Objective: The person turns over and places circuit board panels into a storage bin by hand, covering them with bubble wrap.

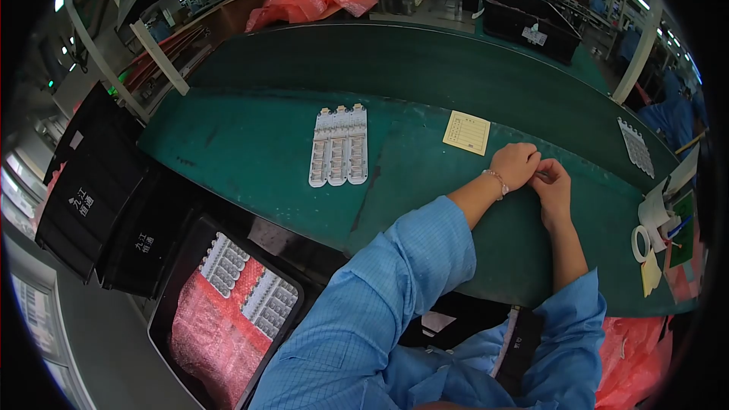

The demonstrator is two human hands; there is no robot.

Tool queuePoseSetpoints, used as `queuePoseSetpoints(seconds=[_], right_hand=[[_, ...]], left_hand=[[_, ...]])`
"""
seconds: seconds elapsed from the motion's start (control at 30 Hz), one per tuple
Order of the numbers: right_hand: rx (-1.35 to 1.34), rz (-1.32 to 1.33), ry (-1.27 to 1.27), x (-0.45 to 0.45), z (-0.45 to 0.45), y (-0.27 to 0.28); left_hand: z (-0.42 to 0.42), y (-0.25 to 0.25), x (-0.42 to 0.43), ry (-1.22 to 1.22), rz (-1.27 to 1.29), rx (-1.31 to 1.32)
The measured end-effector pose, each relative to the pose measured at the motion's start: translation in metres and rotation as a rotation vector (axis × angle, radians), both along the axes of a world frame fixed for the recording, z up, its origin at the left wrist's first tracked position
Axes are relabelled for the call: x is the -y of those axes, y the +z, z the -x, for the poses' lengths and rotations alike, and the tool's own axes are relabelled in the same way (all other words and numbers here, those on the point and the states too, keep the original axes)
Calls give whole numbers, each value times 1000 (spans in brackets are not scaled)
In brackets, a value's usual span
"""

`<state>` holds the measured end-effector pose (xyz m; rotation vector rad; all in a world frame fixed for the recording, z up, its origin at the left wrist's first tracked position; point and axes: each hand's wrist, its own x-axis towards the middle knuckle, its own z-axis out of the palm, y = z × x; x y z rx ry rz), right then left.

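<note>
My left hand (515,165), with a beaded bracelet at its wrist, meets my right hand (553,187) over the green worktop. Both hands are closed, fingertips pinched together. A small dark bit shows between the right fingers, too small to name. Just beyond the left hand lies a yellow printed card (466,133). Further left, a white panel of three joined strips (339,147) lies flat, with rows of rectangular slots and small yellowish tabs at its far end. Neither hand touches the card or the panel.
A black bin (292,279) at lower left holds similar panels (225,264) on pink bubble wrap (216,334). Black crates (89,190) stand further left. Another panel (635,147) lies on the conveyor belt (319,53) at right. A tape roll (641,244) sits near the right edge.
</note>
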<state>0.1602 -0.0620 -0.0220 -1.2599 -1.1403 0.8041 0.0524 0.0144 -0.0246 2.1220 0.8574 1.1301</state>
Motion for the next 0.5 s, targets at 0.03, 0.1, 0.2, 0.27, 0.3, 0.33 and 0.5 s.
queuePoseSetpoints(seconds=[0.03, 0.1, 0.2, 0.27, 0.3, 0.33, 0.5], right_hand=[[0, 0, 1, 0, 0, 0], [-26, -9, 6, 0, 1, 0], [-24, -8, 14, -1, 0, -1], [-18, -11, 16, 0, 1, 1], [-12, -14, 17, 1, 1, 2], [-12, -14, 18, 0, 1, 2], [2, -30, 20, 0, -1, 0]], left_hand=[[0, 0, 0, 1, 0, 0], [0, -1, 0, 1, 5, 14], [-1, -2, -1, -1, 6, 13], [-1, -1, -1, 1, 9, 11], [-1, -1, -1, 2, 12, 9], [-1, -1, -1, 3, 12, 9], [-1, -1, 0, 4, 4, 21]])
